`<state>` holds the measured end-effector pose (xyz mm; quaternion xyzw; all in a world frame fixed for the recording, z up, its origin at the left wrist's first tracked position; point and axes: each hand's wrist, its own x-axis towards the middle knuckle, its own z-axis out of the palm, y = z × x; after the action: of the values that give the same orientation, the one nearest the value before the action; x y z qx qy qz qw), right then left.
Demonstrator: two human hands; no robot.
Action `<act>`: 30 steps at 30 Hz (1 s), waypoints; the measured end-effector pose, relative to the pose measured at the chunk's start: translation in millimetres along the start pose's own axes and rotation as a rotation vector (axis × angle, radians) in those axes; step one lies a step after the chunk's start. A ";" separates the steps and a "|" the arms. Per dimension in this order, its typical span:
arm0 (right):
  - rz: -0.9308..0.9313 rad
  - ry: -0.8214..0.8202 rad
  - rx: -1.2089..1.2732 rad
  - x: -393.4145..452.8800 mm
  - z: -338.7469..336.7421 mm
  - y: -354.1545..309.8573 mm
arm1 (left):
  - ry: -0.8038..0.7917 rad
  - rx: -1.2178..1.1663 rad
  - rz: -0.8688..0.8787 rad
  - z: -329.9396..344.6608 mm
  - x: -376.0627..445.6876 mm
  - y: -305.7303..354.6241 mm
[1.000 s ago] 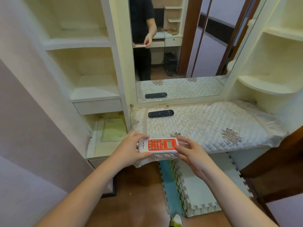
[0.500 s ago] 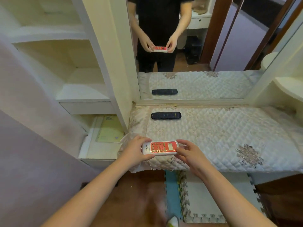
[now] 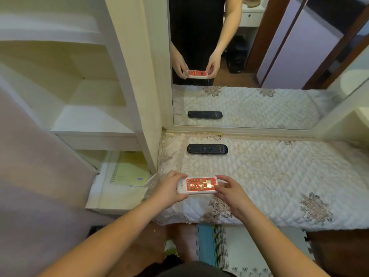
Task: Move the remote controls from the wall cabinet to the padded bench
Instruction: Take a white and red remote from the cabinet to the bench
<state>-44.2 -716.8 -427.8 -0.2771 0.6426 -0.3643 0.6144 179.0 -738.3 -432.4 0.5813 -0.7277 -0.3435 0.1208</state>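
We see the wall cabinet (image 3: 95,116) with its visible shelves bare of remotes, only a yellow notebook (image 3: 130,169) lying on its low ledge. On the quilted counter (image 3: 279,176) a black remote (image 3: 207,149) lies near the mirror (image 3: 249,56). Our left hand (image 3: 169,188) and right hand (image 3: 229,193) each grip one end of the red-and-white remote (image 3: 198,185), level over the counter's front edge, presumably for flat placement.

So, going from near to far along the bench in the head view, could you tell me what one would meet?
Red and white remote, held between left hand and right hand → black remote on the padded bench → mirror.
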 end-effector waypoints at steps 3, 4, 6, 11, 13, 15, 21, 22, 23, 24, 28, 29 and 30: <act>0.011 0.039 -0.022 14.5 8.3 -0.9 | -0.049 0.037 0.035 -4.8 19.4 -15.5; 0.013 0.054 -0.027 18.7 10.1 -1.6 | -0.068 0.044 0.044 -6.6 25.6 -18.7; 0.018 0.080 -0.030 24.3 12.4 -3.6 | -0.104 0.024 0.057 -8.6 37.0 -22.1; 0.029 0.142 -0.015 31.8 14.3 -8.0 | -0.146 0.000 0.084 -8.3 61.2 -25.1; 0.033 0.167 -0.026 38.3 12.1 -7.2 | -0.146 -0.007 0.087 -5.9 68.8 -26.2; 0.039 0.187 -0.036 45.8 8.1 -6.4 | -0.146 -0.021 0.079 -2.0 74.8 -25.6; 0.070 0.211 -0.105 68.2 -4.4 -7.6 | -0.116 -0.050 0.049 14.1 95.1 -19.8; 0.075 0.207 -0.132 72.2 -6.9 -8.5 | -0.110 -0.057 0.046 16.7 98.6 -18.5; 0.079 0.198 -0.155 76.2 -9.5 -10.1 | -0.103 -0.064 0.042 19.1 102.4 -17.1; 0.078 0.188 -0.171 80.4 -12.0 -12.1 | -0.098 -0.066 0.036 21.3 106.3 -15.9; 0.085 0.161 -0.250 99.9 -22.8 -17.0 | -0.078 -0.040 0.007 30.2 122.3 -13.1; 0.100 0.150 -0.270 103.8 -25.7 -17.4 | -0.081 -0.019 -0.009 32.0 125.7 -11.4; 0.115 0.138 -0.288 108.8 -28.8 -16.2 | -0.084 -0.004 -0.026 34.1 128.6 -10.0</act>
<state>-84.3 -810.1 -479.2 -0.2994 0.7436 -0.2511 0.5425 129.1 -846.3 -492.6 0.5757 -0.7236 -0.3706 0.0870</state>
